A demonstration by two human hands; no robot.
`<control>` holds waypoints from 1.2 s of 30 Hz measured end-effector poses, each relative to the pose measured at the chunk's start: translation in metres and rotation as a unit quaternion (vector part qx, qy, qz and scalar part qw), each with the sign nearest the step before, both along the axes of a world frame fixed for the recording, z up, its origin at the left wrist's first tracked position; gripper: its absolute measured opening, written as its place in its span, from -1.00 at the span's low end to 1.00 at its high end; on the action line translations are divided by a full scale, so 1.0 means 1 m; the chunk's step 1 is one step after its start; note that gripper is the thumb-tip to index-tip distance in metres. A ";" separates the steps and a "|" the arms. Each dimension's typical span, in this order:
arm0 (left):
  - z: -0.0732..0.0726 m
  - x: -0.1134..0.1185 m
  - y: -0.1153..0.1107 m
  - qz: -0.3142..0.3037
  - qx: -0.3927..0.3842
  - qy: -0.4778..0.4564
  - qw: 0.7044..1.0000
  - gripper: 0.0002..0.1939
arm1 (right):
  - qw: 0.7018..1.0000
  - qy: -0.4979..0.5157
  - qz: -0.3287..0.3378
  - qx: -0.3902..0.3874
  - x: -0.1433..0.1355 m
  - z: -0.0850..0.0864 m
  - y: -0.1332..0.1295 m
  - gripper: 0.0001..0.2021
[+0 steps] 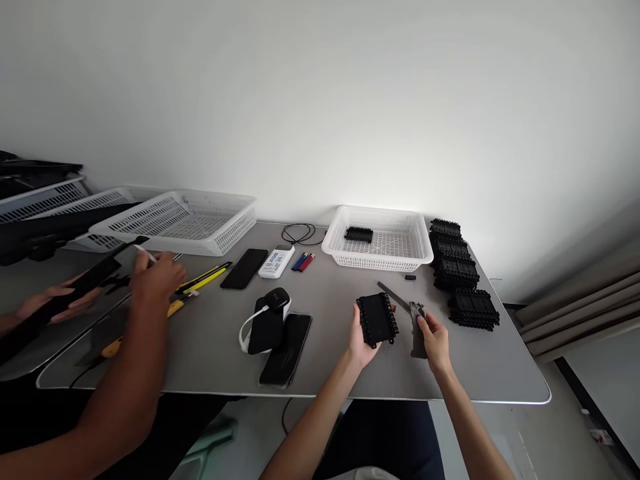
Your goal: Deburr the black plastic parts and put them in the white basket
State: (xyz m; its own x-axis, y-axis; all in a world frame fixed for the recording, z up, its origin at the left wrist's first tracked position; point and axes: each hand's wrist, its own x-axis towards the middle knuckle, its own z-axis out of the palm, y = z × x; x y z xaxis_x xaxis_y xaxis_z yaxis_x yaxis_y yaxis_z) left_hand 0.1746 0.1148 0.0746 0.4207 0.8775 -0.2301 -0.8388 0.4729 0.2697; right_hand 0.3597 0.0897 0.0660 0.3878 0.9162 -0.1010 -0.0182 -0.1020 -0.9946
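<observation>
My left hand holds a black ridged plastic plate, its toothed edges at the left and right, above the table near the front. Beside it, my right hand grips a dark grey, worn-looking piece between thumb and fingers; what it is, I cannot make out. A thin dark strip reaches from near that piece up to the left; whether the two are joined is unclear. Stacks of similar black plates stand at the right, with a smaller pile in front of them.
A white basket holding one black plate stands at the back. Phones, a white power bank, lighters and a cable lie left of my hands. At the left, another person's hands hold a long black part near yellow cutters.
</observation>
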 end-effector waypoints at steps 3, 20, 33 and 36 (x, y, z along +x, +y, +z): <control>0.003 0.004 0.009 -0.024 -0.009 0.038 0.999 -0.28 | 1.000 -0.018 0.012 -0.001 0.000 0.000 0.006 -0.35; 0.018 0.020 0.072 -0.061 -0.002 0.103 0.993 -0.34 | 0.845 -0.486 0.058 0.217 -0.008 0.046 0.079 -0.60; 0.101 0.031 0.100 -0.087 0.076 0.094 0.989 -0.40 | 0.791 -0.563 0.121 0.209 -0.011 0.090 0.074 -0.35; 0.109 0.027 0.117 -0.042 0.078 0.118 0.989 -0.37 | 0.804 -0.530 0.167 0.212 -0.013 0.098 0.065 -0.41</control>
State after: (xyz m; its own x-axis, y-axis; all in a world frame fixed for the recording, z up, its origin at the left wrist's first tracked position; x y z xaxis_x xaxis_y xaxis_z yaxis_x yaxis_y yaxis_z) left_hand 0.2017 0.2315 0.1837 0.4441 0.8744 -0.1956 -0.7037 0.4755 0.5279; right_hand 0.3469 0.1543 0.1642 -0.2249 0.8522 0.4724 0.8207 0.4270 -0.3795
